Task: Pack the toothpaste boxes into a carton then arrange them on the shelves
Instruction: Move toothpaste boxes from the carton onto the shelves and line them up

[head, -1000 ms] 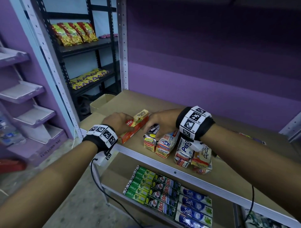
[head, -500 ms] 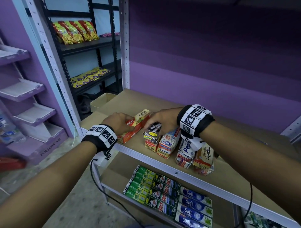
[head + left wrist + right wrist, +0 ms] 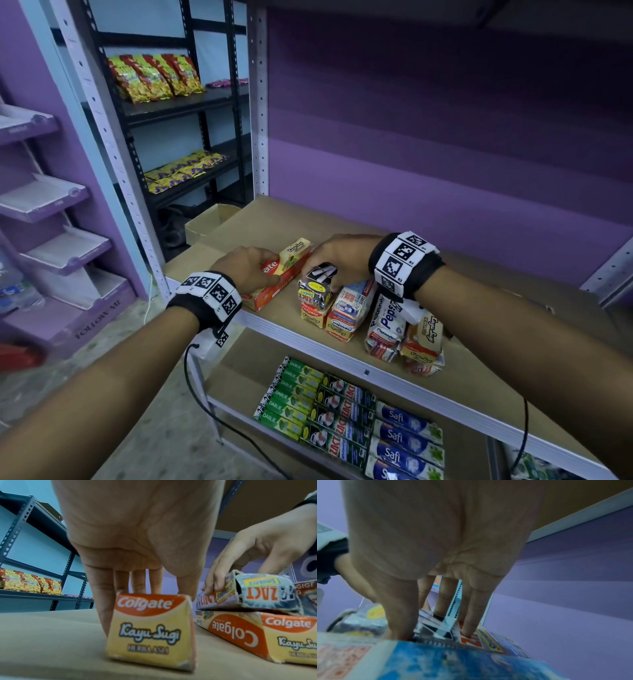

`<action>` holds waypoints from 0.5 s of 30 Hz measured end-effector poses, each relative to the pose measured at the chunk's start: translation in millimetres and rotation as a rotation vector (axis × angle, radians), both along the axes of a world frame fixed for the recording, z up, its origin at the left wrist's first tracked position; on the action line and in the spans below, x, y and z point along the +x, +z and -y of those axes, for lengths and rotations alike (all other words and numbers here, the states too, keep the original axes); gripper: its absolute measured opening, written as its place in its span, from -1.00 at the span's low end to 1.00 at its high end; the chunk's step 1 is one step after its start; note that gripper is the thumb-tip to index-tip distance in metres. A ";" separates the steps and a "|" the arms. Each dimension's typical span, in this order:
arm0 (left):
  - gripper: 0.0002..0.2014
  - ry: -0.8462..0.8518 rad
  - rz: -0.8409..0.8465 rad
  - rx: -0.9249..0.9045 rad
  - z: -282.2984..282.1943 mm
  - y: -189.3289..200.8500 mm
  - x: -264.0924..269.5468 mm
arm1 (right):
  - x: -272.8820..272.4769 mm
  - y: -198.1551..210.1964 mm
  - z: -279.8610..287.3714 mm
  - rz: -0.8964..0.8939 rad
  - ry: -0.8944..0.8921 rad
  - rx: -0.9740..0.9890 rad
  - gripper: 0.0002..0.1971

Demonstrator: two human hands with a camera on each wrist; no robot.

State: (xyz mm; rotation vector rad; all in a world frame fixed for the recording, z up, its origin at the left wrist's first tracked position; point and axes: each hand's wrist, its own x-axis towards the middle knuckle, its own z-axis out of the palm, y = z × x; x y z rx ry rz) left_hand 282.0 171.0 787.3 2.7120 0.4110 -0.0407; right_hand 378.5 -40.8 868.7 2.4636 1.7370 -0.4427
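Note:
On the brown shelf board [image 3: 479, 370] my left hand [image 3: 260, 270] grips a long red and yellow Colgate Kayu Sugi box [image 3: 284, 277] from above; its end face [image 3: 150, 628] fills the left wrist view, thumb on one side and fingers [image 3: 104, 601] on the other. My right hand [image 3: 325, 263] holds a dark Zact box [image 3: 317, 284] lying on another Colgate box [image 3: 257, 635]. In the right wrist view thumb and fingers [image 3: 469, 628] pinch the Zact box [image 3: 471, 639] across its width. Pepsodent and Colgate boxes [image 3: 387, 325] stand stacked to the right.
An open cardboard carton [image 3: 212, 222] sits low behind the shelf's left post. The lower shelf holds rows of Darlie, Zact and Safi boxes [image 3: 342, 421]. A black rack with snack packs [image 3: 154, 78] stands at the left. A purple back wall closes the shelf.
The right hand has shifted the Zact box a little toward me on top of the stack. The left hand stays on the Colgate box.

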 end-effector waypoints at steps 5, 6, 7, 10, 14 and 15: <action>-0.54 -0.076 0.101 -0.017 1.4 -2.1 5.2 | 2.9 2.5 12.2 -0.022 -0.014 0.159 -0.40; -0.60 -0.100 0.135 -0.026 2.1 -1.7 7.2 | 6.0 3.4 15.5 -0.026 -0.029 0.212 -0.38; -0.65 -0.118 0.179 -0.055 3.2 -1.0 9.1 | 9.7 4.4 19.2 -0.033 -0.053 0.269 -0.37; -0.69 -0.156 0.312 -0.255 9.5 7.4 13.6 | 20.4 7.3 31.8 -0.172 -0.191 0.474 -0.34; -0.59 -0.212 0.440 -0.487 26.3 28.3 20.8 | 29.7 11.6 45.4 -0.417 -0.324 0.782 -0.33; -0.54 -0.223 0.469 -0.526 31.1 34.0 23.4 | 30.7 13.2 48.6 -0.455 -0.343 0.846 -0.34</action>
